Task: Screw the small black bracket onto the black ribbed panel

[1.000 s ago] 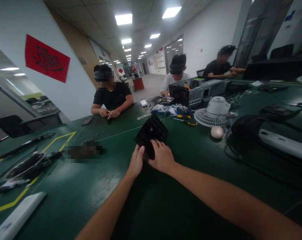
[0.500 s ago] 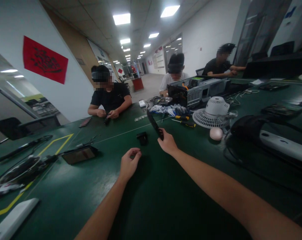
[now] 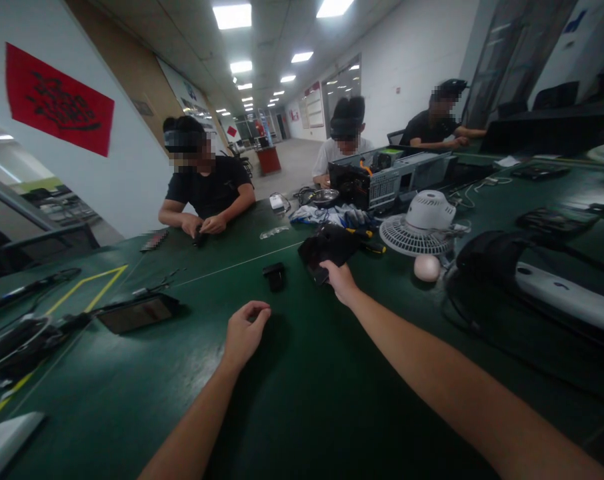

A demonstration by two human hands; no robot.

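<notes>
R hand [image 3: 341, 280]: While my R arm [image 3: 432, 360] stretches fwd from lower R, my fingers pinch the near edge of a black panel [image 3: 327, 250]; grip's narrow. Panel's tilted just past my fingertips; can't tell if it touches the table.
L hand [image 3: 246, 331]: L arm [image 3: 197, 407] comes up from the bottom, fingers loosely curled, thumb near index w/ a small gap; holding nothing I can see.
Small black part [image 3: 276, 280]: on the table, just past L fingertips, L of the panel.
Green table [image 3: 302, 400]: dark, slightly shiny, runs under both arms. Yellow line [image 3: 105, 287] well L of my L hand, dark flat device [image 3: 139, 313] nearer.
R side: screwdrivers [image 3: 375, 247] just beyond R hand; white grilled unit [image 3: 429, 213] & pink round thing [image 3: 427, 268] farther R.
Far side: PC case [image 3: 387, 180] past R hand; 3 ppl seated beyond, 2 in black tops, 1 in white.
Room: red poster [image 3: 59, 100] on the wall, far past L hand; bright ceiling lights [image 3: 232, 16] in rows beyond both hands.
</notes>
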